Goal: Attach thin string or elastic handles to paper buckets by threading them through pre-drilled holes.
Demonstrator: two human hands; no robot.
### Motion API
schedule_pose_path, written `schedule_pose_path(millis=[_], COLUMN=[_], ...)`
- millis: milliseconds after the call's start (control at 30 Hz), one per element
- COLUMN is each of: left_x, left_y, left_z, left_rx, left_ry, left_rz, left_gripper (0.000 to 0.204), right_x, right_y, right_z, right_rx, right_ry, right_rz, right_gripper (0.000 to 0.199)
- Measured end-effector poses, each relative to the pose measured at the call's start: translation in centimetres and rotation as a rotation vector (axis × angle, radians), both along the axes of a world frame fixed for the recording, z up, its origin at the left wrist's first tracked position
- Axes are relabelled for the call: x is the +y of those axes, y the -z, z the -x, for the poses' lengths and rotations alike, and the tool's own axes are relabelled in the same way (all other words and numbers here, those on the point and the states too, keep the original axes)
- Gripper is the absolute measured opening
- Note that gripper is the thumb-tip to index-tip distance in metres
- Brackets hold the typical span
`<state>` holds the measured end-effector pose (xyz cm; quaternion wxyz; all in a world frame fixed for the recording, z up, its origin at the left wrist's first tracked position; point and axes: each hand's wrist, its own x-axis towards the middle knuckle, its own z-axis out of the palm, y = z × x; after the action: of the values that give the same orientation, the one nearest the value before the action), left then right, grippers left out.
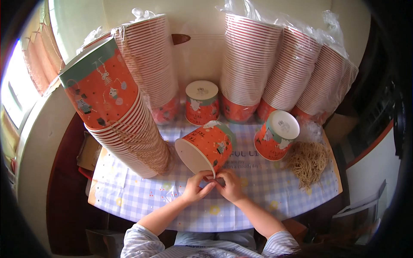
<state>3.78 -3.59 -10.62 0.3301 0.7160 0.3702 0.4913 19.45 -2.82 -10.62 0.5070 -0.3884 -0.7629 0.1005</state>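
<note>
An orange paper bucket [209, 148] with cartoon figures and a green band lies tilted on its side, its white mouth toward me. At its near rim, my left hand [196, 188] is closed, with thumb and fingertips pinching the edge. My right hand [229, 185] is closed against the same spot, its fingertips meeting the left ones. Whether a bit of cord sits between the fingers is hidden. Two similar buckets stand upside down, a far bucket [202, 107] behind the tilted one and a right bucket [275, 139].
At left leans a tall stack of nested buckets [129, 129] with twine loops hanging along it. A tan twine bundle [307, 163] lies at the right edge. Plastic-wrapped stacks [249, 60] line the back. A blue checked cloth [142, 193] covers the table.
</note>
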Motion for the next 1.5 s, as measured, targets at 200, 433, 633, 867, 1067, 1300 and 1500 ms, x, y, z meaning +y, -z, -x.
schedule_pose_path(millis=[200, 433, 633, 867, 1067, 1300, 1500], left_x=[-0.1, -0.3, -0.4, -0.2, 0.0, 0.2, 0.2], left_y=[-0.1, 0.6, 0.3, 1.1, 1.4, 1.3, 1.2], left_z=[-0.1, -0.3, -0.8, -0.7, -0.5, -0.3, -0.2], left_rx=[-0.018, -0.185, -0.228, -0.343, -0.335, -0.299, -0.265], left_ry=[-0.06, -0.126, -0.067, 0.03, 0.068, 0.095, 0.111], left_rz=[-0.064, -0.01, 0.028, 0.133, 0.155, 0.155, 0.171], left_gripper=[0.026, 0.018, 0.016, 0.018, 0.019, 0.02, 0.019], right_x=[-0.3, -0.2, 0.1, 0.2, 0.1, 0.1, 0.3], right_y=[-0.5, -0.8, 0.2, 0.0, -0.2, 0.0, 0.5], right_z=[0.1, 0.5, -0.2, -0.1, -0.1, 0.0, -0.3], right_rx=[-0.085, -0.099, 0.201, 0.237, 0.226, 0.215, 0.125], right_ry=[-0.084, -0.128, -0.086, -0.105, -0.106, -0.089, -0.096], right_rz=[-0.027, -0.087, 0.129, 0.193, 0.194, 0.198, 0.081], right_gripper=[0.029, 0.023, 0.021, 0.018, 0.015, 0.016, 0.018])
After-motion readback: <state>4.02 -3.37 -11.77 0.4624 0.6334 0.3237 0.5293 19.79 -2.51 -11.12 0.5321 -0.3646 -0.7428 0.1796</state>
